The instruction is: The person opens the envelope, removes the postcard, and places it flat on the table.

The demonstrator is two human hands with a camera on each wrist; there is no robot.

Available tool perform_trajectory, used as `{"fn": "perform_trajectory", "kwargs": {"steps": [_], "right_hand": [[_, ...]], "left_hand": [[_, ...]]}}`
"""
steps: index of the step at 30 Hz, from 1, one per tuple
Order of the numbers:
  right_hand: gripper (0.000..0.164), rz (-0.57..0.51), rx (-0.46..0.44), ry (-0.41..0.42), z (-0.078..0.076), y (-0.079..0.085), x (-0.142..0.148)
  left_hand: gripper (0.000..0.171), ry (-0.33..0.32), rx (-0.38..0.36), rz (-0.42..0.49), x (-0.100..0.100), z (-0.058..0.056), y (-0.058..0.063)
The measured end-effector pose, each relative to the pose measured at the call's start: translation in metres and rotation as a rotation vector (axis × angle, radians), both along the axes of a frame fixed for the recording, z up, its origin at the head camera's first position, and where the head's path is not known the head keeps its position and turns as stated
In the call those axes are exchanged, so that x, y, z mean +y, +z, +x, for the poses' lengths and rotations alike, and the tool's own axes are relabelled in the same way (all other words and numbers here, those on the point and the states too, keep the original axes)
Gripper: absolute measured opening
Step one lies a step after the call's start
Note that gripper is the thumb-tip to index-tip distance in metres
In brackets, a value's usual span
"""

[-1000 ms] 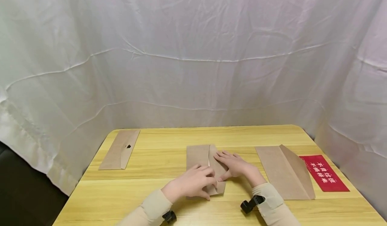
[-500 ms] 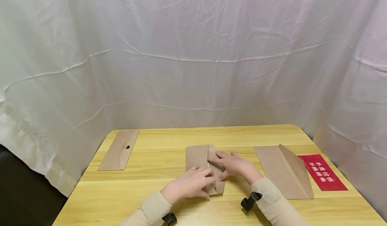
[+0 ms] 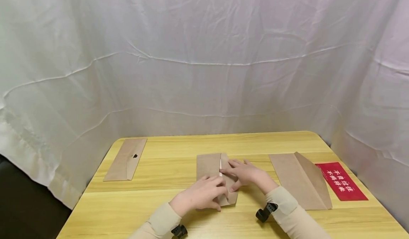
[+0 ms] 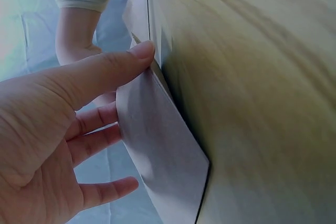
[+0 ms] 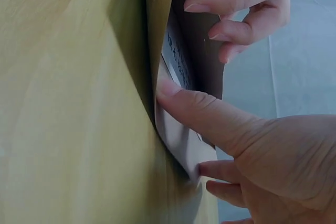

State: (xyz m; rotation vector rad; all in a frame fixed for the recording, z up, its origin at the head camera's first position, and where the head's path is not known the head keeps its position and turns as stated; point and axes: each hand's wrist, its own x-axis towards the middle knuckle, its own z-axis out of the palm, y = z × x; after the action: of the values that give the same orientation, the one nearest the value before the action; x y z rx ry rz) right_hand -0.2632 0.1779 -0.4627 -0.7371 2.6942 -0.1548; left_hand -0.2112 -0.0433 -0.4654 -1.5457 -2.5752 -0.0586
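A booth-like space: pale curtains (image 3: 204,82) on three sides of a wood-grain table (image 3: 169,169).

The left hand (image 3: 200,194) hides part of the middle envelope (image 3: 208,164), whose slip's (image 5: 179,60) print is too small to read.

Central envelope (image 3: 207,163) under left hand (image 3: 202,193) and right hand (image 3: 247,175) is plain brown. Card (image 3: 343,184) well right of right hand is red with white characters. Far envelope (image 3: 123,162), left of left hand, is brown, black-marked. Tabletop (image 3: 159,175) beneath shows yellow wood grain.
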Motion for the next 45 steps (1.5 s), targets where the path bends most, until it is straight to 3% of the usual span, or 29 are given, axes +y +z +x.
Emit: {"fn": "perform_trajectory", "kwargs": {"steps": [22, 37, 45], "right_hand": [[0.073, -0.144, 0.065, 0.001, -0.001, -0.013, 0.014], [0.072, -0.174, 0.052, -0.013, -0.002, -0.02, 0.028], [0.068, -0.198, 0.058, -0.031, 0.002, -0.014, 0.032]], "left_hand": [[0.041, -0.004, 0.041, -0.003, 0.002, 0.001, 0.0], [0.036, 0.011, -0.014, -0.001, 0.003, 0.0, -0.001], [0.034, -0.001, -0.019, 0.022, 0.004, -0.003, -0.002]]}}
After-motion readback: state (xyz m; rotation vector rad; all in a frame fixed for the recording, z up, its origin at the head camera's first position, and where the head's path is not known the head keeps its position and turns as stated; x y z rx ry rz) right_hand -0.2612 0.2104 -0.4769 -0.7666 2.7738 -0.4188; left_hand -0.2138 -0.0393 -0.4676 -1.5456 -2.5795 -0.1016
